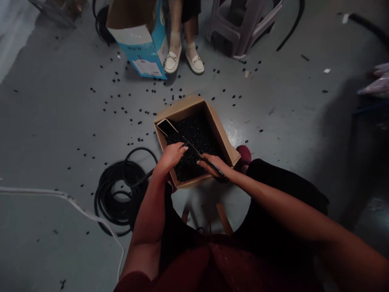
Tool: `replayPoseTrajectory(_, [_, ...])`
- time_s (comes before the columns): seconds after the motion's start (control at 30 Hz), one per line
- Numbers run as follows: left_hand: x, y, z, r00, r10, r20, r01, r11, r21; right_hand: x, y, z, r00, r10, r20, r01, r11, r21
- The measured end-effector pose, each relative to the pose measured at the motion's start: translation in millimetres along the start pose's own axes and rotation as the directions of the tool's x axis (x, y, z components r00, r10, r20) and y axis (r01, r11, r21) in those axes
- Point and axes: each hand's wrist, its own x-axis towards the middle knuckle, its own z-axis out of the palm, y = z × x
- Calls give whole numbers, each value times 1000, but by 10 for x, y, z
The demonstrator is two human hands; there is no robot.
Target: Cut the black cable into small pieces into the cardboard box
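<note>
A cardboard box (pixel 221 140) stands open between my knees, with many small black cut pieces (pixel 197 129) covering its bottom. Over the box, my right hand (pixel 214 164) grips black-handled scissors (pixel 197 151), their blades pointing up and left. My left hand (pixel 174 155) is closed around the end of a black rubber tube (pixel 148 175), close to the blade tips. From that hand the tube runs back to a coil (pixel 105 194) on the floor at my left. A phone-like dark rectangle with a pale edge (pixel 166 127) leans in the box's left corner.
Small black rings lie scattered over the grey floor. A blue and white carton (pixel 148 56) and a person's white shoes (pixel 195 64) are ahead, with a plastic stool (pixel 234 30) beside them. A white cable (pixel 75 206) crosses the floor at left.
</note>
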Motion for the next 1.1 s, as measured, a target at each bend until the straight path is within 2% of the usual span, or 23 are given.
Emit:
replayPoseTrajectory(0.17, [-12,9,-83,997,-15,-77,9,996,-89,26,-2,-49,997,79,21,-82,973,216])
replayPoseTrajectory(0.33, [-14,2,-96,983,-107,-146,71,970,-234,74,-24,-146,996,67,-61,-45,953,300])
replayPoseTrajectory(0.43, [-23,13,-89,978,-135,-159,89,960,-266,83,-29,-171,996,54,-71,-32,958,285])
replayPoseTrajectory(0.63, [-10,2,-69,987,-90,-130,52,962,-269,50,-13,-121,999,-28,-25,31,991,127])
replayPoseTrajectory(0.77, [0,1,-57,992,-82,-99,53,962,-267,36,2,-101,997,-82,-8,83,992,93])
replayPoseTrajectory(1.1, [-15,39,-65,998,-60,-26,52,969,-240,11,-49,-142,997,-62,46,60,997,48])
